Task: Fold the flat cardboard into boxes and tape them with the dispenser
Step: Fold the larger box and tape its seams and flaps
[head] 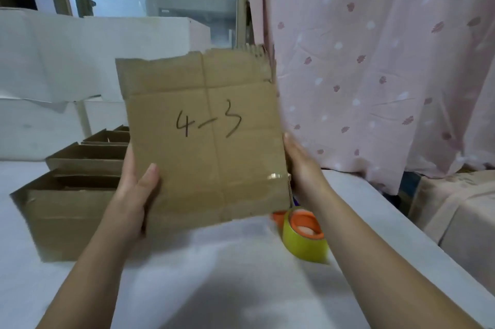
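From the head camera, both hands held a flat cardboard sheet (203, 135) marked "4-3" upright above the white table (214, 275): left hand (136, 189) gripped its left edge, right hand (300, 165) its right edge. A tape dispenser (304, 233) lay just below; folded boxes (69, 194) stood left.

A flat cardboard sheet (203, 138) stands upright above the counter (214, 275), held at its left edge by the left hand (136, 189) and at its right edge by the right hand (300, 165). Folded boxes (72, 194) sit in a row on the counter to the left, partly behind the sheet. The tape dispenser (302, 235) lies on the counter below the sheet's right corner. A curtain (375, 60) hangs behind, to the right.
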{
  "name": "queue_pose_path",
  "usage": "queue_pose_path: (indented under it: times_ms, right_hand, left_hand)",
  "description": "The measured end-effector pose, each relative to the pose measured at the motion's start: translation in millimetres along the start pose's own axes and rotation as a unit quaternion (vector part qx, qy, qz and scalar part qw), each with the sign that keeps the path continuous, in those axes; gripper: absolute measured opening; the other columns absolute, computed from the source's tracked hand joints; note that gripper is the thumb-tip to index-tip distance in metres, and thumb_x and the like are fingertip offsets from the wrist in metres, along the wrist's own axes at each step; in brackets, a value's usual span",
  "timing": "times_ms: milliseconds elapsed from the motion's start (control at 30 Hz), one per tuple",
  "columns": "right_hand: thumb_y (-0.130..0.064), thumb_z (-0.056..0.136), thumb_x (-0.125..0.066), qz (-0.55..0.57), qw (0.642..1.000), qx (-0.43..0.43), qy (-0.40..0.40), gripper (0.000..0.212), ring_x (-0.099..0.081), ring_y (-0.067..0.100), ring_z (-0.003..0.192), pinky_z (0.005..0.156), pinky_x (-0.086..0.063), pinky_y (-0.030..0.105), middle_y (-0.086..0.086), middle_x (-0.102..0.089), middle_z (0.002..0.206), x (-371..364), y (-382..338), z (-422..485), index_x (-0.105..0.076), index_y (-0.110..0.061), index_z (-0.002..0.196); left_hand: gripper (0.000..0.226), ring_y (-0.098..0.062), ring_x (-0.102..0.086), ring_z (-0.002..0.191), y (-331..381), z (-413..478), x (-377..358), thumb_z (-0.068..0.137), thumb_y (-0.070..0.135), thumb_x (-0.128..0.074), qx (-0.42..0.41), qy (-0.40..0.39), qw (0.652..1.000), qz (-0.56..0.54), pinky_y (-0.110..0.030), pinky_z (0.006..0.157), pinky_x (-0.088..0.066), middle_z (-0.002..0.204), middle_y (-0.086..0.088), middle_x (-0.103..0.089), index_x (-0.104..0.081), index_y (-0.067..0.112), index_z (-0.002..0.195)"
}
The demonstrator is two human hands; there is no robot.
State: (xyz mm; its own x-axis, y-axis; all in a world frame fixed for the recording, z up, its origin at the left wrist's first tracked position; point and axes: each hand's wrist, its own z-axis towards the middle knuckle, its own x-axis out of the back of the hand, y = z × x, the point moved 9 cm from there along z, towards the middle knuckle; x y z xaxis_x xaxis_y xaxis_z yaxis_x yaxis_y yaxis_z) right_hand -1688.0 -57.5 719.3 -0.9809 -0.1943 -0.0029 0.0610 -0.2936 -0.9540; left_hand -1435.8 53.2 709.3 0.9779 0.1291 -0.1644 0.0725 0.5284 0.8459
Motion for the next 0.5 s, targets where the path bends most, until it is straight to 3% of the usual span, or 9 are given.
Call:
queue_pose_path:
  times_ms: [33,133,167,233,300,400,500]
  right_hand:
    - [-0.067,0.087,-0.044,0.01,1.0,-0.006,-0.021,0.048,-0.065,0.017,0.104,0.09,-0.049,0.031,-0.01,-0.072,0.106,-8.7,3.4,-13.1,-0.068,-0.034,0.113]
    - [-0.066,0.086,-0.046,0.072,0.994,-0.046,-0.067,0.038,-0.071,0.005,0.084,0.06,-0.054,0.018,-0.018,-0.073,0.086,-24.8,23.2,-43.4,-0.075,-0.043,0.087]
    - [-0.059,0.092,-0.046,0.09,0.992,-0.046,-0.074,0.035,-0.071,0.006,0.085,0.061,-0.055,0.019,-0.018,-0.073,0.087,-27.9,25.4,-50.4,-0.075,-0.042,0.087]
    - [-0.041,0.101,-0.041,0.109,0.99,-0.024,-0.081,0.029,-0.065,0.01,0.108,0.083,-0.055,0.026,-0.014,-0.07,0.112,-28.9,27.8,-57.0,-0.066,-0.039,0.116]
    - [-0.031,0.104,-0.035,0.108,0.991,0.0,-0.076,0.036,-0.056,0.01,0.121,0.101,-0.045,0.034,-0.012,-0.062,0.128,-27.0,23.4,-63.3,-0.051,-0.034,0.135]
    - [-0.053,0.096,-0.037,0.083,0.993,0.026,-0.084,0.05,-0.052,0.016,0.126,0.105,-0.041,0.042,-0.004,-0.058,0.134,-28.8,16.3,-69.6,-0.046,-0.031,0.14]
    - [-0.075,0.08,-0.047,0.047,0.992,0.084,-0.081,0.07,-0.047,0.011,0.131,0.105,-0.043,0.034,-0.01,-0.053,0.139,-32.9,-1.7,-75.1,-0.043,-0.04,0.14]
  left_hand:
    - [0.066,-0.021,-0.06,0.113,-0.1,-9.3,2.4,0.07,0.06,-0.062,0.001,0.012,1.0,0.003,-0.048,0.087,-0.05,0.128,0.012,-0.058,-0.036,0.06,0.131]
    - [0.07,-0.014,-0.056,0.117,-7.3,-33.9,8.4,0.068,0.06,-0.061,0.006,0.047,0.998,0.037,-0.046,0.092,-0.048,0.131,0.017,-0.054,-0.031,0.065,0.131]
    - [0.069,-0.013,-0.054,0.12,-8.6,-41.1,10.0,0.069,0.059,-0.06,0.004,0.055,0.997,0.045,-0.046,0.096,-0.045,0.134,0.017,-0.051,-0.03,0.065,0.131]
    - [0.064,-0.012,-0.052,0.12,-9.1,-51.1,13.6,0.071,0.056,-0.057,-0.008,0.062,0.996,0.065,-0.043,0.096,-0.044,0.134,0.017,-0.05,-0.033,0.063,0.13]
    - [0.053,-0.013,-0.053,0.118,-5.2,-55.4,18.0,0.075,0.051,-0.055,-0.03,0.07,0.995,0.067,-0.039,0.089,-0.05,0.127,0.018,-0.055,-0.04,0.057,0.126]
    - [0.049,-0.015,-0.054,0.118,4.2,-56.2,21.3,0.079,0.049,-0.051,-0.053,0.085,0.993,0.068,-0.04,0.089,-0.051,0.124,0.019,-0.057,-0.041,0.049,0.127]
    - [0.055,-0.008,-0.058,0.109,20.0,-53.0,17.1,0.081,0.053,-0.048,-0.085,0.093,0.985,0.115,-0.028,0.085,-0.053,0.118,0.019,-0.06,-0.041,0.038,0.133]
